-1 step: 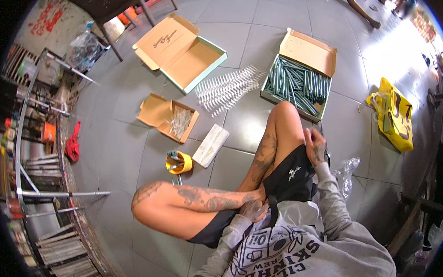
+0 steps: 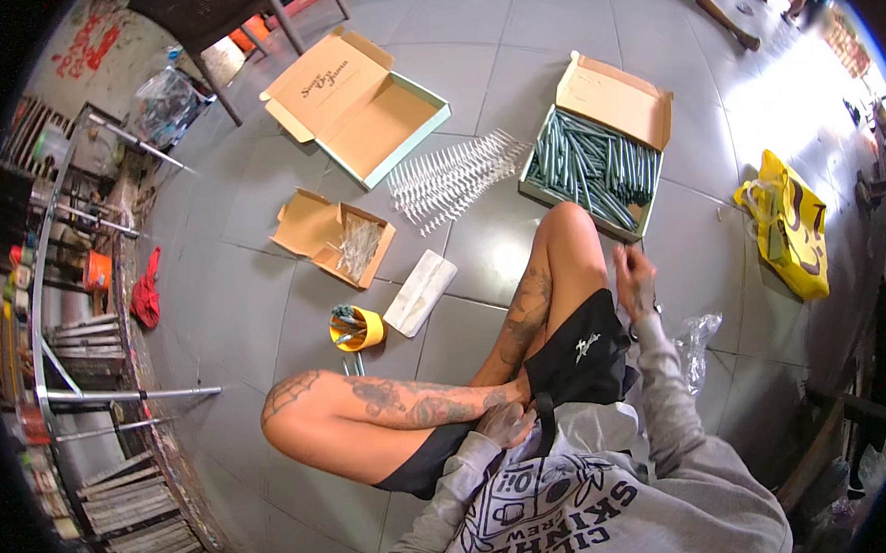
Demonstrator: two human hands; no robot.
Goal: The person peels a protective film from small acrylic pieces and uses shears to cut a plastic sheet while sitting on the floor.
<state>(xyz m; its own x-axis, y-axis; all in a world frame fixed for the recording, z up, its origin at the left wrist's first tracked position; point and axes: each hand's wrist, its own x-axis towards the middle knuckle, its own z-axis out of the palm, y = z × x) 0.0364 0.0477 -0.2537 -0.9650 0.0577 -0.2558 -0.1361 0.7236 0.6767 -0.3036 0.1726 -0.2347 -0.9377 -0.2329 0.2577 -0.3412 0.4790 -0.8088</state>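
I sit on a grey tiled floor with both legs bent. My left hand [image 2: 506, 423] lies curled against my lower leg beside the black shorts, with nothing visible in it. My right hand [image 2: 634, 279] is raised next to my right knee with its fingers bunched together; whether they pinch something small I cannot tell. Just beyond that knee lies an open cardboard box of grey-green sticks [image 2: 597, 163]. A row of white spiky plastic pieces [image 2: 453, 176] lies on the floor to the left of it.
A yellow cup [image 2: 358, 329], a white flat packet [image 2: 419, 293] and a small open carton [image 2: 336, 237] lie ahead on the left. A bigger open box [image 2: 364, 105] sits farther off. A yellow bag [image 2: 791, 228] and clear plastic bag [image 2: 697, 338] lie right; metal racks [image 2: 75, 326] stand left.
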